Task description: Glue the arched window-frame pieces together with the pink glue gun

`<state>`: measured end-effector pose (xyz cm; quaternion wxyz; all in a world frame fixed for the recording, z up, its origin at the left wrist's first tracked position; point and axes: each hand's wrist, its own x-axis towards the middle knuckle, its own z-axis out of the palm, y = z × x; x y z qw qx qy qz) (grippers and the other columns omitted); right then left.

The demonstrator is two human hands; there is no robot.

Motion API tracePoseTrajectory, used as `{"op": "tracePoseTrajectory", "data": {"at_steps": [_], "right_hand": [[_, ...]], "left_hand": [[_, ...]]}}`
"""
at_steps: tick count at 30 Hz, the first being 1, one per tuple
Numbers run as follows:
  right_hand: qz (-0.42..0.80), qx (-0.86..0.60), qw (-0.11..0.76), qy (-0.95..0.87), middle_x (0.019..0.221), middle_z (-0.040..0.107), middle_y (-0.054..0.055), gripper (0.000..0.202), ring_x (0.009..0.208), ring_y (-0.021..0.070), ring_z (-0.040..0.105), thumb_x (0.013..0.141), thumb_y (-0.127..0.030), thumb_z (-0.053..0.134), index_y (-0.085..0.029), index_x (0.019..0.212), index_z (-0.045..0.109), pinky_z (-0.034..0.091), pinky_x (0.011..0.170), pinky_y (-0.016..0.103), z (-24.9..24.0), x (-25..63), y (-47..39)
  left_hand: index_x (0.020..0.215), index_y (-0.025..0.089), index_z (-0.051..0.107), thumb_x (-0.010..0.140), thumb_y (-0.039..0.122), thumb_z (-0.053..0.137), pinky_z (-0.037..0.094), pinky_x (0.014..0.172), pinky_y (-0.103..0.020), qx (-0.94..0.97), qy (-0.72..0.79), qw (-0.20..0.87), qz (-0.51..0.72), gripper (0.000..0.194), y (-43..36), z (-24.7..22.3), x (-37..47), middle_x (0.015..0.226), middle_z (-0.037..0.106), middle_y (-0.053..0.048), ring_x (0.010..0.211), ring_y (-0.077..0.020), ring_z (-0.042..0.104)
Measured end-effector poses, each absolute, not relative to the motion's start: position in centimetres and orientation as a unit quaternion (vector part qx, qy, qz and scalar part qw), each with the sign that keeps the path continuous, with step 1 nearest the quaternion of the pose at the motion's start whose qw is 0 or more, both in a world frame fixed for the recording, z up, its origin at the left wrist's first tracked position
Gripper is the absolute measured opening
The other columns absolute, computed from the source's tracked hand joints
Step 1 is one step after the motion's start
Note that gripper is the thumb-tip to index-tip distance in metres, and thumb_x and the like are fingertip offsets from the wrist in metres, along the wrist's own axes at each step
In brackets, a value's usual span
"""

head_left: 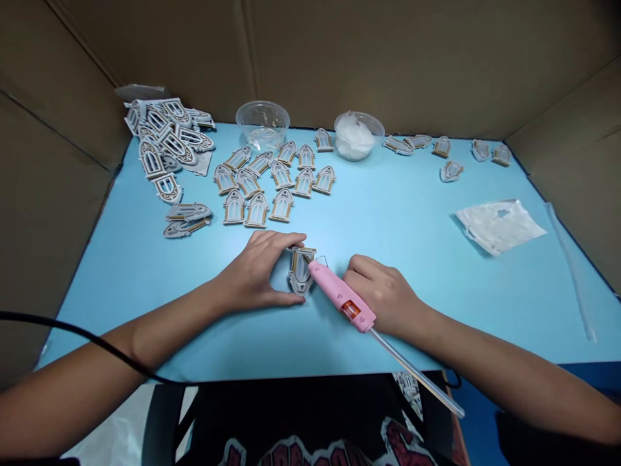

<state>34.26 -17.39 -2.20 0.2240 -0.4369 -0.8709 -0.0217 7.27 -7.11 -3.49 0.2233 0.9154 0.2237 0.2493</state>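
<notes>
My left hand (262, 272) grips a small arched window piece (301, 272) between thumb and fingers, its pointed end toward me. In my right hand (383, 290) is a pink hot glue gun (342, 296), with its nozzle at the inner face of the piece. A clear glue stick (417, 372) sticks out of the gun's rear end. Just beyond my left hand lie several similar arched pieces (256, 210) with clear panes and gold-coloured sides. My right fingers are partly hidden behind the gun.
White-and-gold arched frames (167, 139) are heaped at the back left. Two clear tubs (262, 123) (359, 133) stand at the back, the right one holding white material. Further right are loose pieces (451, 171), a plastic bag (499, 226) and another glue stick (570, 272). A black cable (82, 333) crosses my left forearm.
</notes>
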Motion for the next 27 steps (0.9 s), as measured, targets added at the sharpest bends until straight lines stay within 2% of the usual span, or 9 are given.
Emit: {"op": "tracePoseTrajectory", "data": {"at_steps": [11, 18, 27], "right_hand": [[-0.027, -0.442, 0.216, -0.87, 0.07, 0.044, 0.002, 0.031, 0.063, 0.0138, 0.037, 0.093, -0.004, 0.048, -0.021, 0.067, 0.048, 0.029, 0.05, 0.027, -1.86, 34.14, -17.61], [-0.047, -0.44, 0.222, -0.869, 0.068, 0.047, 0.003, 0.033, 0.062, 0.0137, 0.039, 0.094, -0.004, 0.047, -0.02, 0.065, 0.051, 0.031, 0.049, 0.027, -1.64, 34.0, -17.57], [-0.025, -0.449, 0.219, -0.866, 0.07, 0.044, 0.002, 0.031, 0.063, 0.0139, 0.039, 0.092, -0.004, 0.05, -0.021, 0.066, 0.049, 0.028, 0.05, 0.027, -1.65, 34.14, -17.76]], "left_hand": [[0.145, 0.025, 0.044, 0.077, 0.06, 0.089, 0.044, 0.111, -0.048, 0.913, 0.237, 0.231, 0.237, 0.089, -7.23, -3.61, 7.27, 0.135, 0.068, -0.012, 0.122, -0.033, 0.065], [0.145, 0.025, 0.044, 0.079, 0.061, 0.087, 0.045, 0.108, -0.047, 0.915, 0.229, 0.219, 0.249, 0.087, -7.21, -3.45, 7.29, 0.135, 0.068, -0.011, 0.12, -0.0317, 0.065], [0.143, 0.026, 0.045, 0.076, 0.064, 0.088, 0.043, 0.111, -0.049, 0.912, 0.258, 0.228, 0.225, 0.088, -7.29, -3.41, 7.31, 0.134, 0.068, -0.012, 0.121, -0.0333, 0.065]]}}
